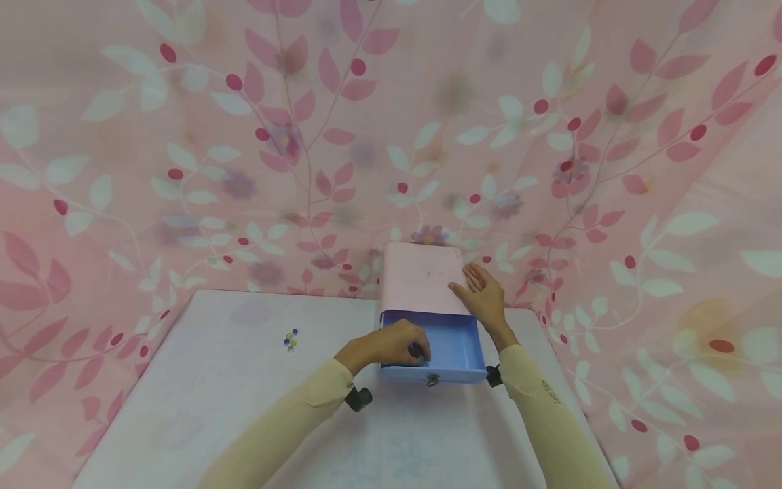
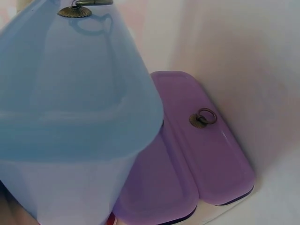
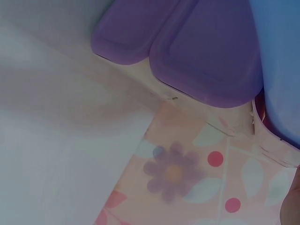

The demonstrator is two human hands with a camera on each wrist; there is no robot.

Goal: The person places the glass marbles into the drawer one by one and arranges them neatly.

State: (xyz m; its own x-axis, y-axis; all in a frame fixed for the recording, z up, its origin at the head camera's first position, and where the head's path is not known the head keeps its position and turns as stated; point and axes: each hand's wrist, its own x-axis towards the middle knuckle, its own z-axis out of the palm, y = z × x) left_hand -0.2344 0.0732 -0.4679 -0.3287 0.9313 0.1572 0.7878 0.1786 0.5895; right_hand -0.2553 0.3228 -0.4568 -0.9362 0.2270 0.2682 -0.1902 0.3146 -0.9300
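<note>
A pink drawer cabinet (image 1: 421, 278) stands at the back of the table with its blue top drawer (image 1: 455, 343) pulled out. My left hand (image 1: 400, 341) reaches down into the drawer with curled fingers, which pinch a small bluish marble near the drawer's front; it is mostly hidden. Against the cabinet's right side and top edge rests my right hand (image 1: 485, 297), fingers extended. On the table to the left lie several small glass marbles (image 1: 290, 341), blue, green and clear. In the left wrist view the blue drawer front (image 2: 79, 93) shows large, its metal ring pull above.
Below the blue drawer are closed purple drawers (image 2: 206, 145), one with a ring pull (image 2: 206, 116); the right wrist view shows these purple drawers (image 3: 206, 56) too. A white cloth (image 1: 244, 407) covers the table. Patterned pink fabric (image 1: 342, 136) hangs behind and at the sides.
</note>
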